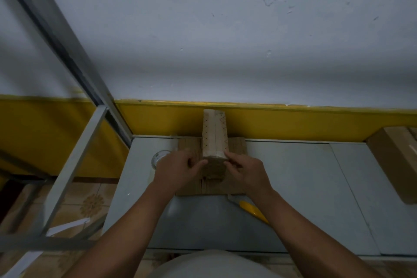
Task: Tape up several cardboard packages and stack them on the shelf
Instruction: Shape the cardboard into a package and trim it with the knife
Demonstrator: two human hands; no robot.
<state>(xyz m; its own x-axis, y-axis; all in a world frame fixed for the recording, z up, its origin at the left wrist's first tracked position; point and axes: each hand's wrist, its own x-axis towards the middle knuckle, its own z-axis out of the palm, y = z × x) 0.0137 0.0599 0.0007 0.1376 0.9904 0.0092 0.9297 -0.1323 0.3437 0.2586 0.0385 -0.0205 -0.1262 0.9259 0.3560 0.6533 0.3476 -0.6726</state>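
Note:
A narrow cardboard package [214,135] lies on a flat cardboard sheet [237,144] on the grey table [293,176], its long side pointing at the wall. My left hand [178,169] holds the package's near left corner with curled fingers. My right hand [244,170] pinches its near right corner. A clear tape roll [158,157] lies just left of my left hand. Near my right forearm rests a yellow utility knife [250,207].
More cardboard boxes [394,160] sit at the table's far right. A grey metal shelf frame [74,165] stands to the left over the tiled floor. Behind the table is a white wall with a yellow band [293,119].

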